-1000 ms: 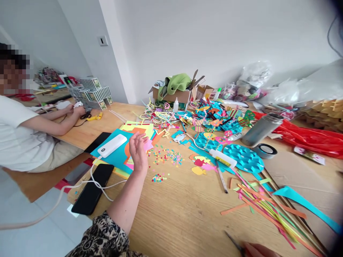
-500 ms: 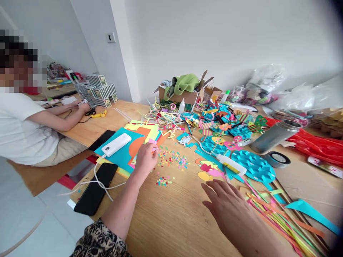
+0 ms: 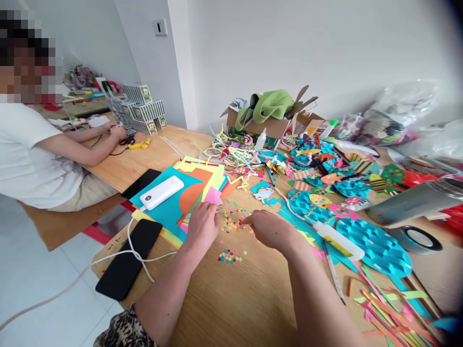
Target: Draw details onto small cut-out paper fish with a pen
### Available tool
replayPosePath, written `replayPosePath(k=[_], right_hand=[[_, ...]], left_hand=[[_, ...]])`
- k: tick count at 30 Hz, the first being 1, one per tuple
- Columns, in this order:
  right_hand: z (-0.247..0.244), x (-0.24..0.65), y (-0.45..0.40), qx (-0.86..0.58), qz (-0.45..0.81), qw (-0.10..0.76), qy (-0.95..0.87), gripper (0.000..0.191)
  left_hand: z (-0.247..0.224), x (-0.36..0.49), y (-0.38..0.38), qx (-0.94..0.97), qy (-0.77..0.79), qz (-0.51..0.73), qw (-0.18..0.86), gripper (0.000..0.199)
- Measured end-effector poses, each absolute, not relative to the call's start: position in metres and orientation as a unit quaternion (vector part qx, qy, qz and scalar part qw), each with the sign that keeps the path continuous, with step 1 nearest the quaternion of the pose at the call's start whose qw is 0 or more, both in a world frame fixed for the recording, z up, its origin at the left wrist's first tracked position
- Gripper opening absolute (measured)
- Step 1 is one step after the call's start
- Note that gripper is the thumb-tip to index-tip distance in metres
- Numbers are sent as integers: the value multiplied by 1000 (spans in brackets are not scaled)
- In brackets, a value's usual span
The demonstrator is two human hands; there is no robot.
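Many paper bits [image 3: 233, 220] between left hand [image 3: 202, 223] and right hand [image 3: 269, 228]; hands apart; cannot tell whether either grips anything

Multicoloured confetti [image 3: 233, 219], pink paper [image 3: 213, 195], turquoise sheet [image 3: 167, 210], black-and-cream patterned sleeve [image 3: 126, 330]

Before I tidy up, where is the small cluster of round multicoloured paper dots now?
In the head view, the cluster lies on the brown wooden table, right of the left hand and nearer the camera than the scattered multicoloured paper bits.
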State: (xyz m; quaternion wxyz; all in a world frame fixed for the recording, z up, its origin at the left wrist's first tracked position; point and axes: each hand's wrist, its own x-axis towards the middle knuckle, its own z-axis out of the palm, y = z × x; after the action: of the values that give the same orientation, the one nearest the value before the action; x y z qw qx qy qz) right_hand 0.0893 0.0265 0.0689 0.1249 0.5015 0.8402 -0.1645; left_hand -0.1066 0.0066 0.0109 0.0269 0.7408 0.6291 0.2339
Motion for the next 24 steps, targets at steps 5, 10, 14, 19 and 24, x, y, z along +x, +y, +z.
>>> replayPosePath(k=[5, 10, 14, 19, 24], right_hand=[[57, 92, 36, 502, -187, 96, 839, 52], [52, 89, 42, 494, -198, 83, 843, 50], [52, 85, 42, 482, -189, 52, 854, 51], [54, 85, 39, 479, -183, 67, 856, 44], [58, 85, 37, 486, -170, 54, 856, 41]], left_hand=[[10, -109, 7, 726, 657, 203, 16, 17], [6, -111, 6, 716, 677, 172, 9, 10], [6, -112, 5, 715, 685, 142, 4, 13], [7, -112, 4, 714, 693, 101, -6, 29], [7, -110, 4, 705, 704, 82, -12, 42]])
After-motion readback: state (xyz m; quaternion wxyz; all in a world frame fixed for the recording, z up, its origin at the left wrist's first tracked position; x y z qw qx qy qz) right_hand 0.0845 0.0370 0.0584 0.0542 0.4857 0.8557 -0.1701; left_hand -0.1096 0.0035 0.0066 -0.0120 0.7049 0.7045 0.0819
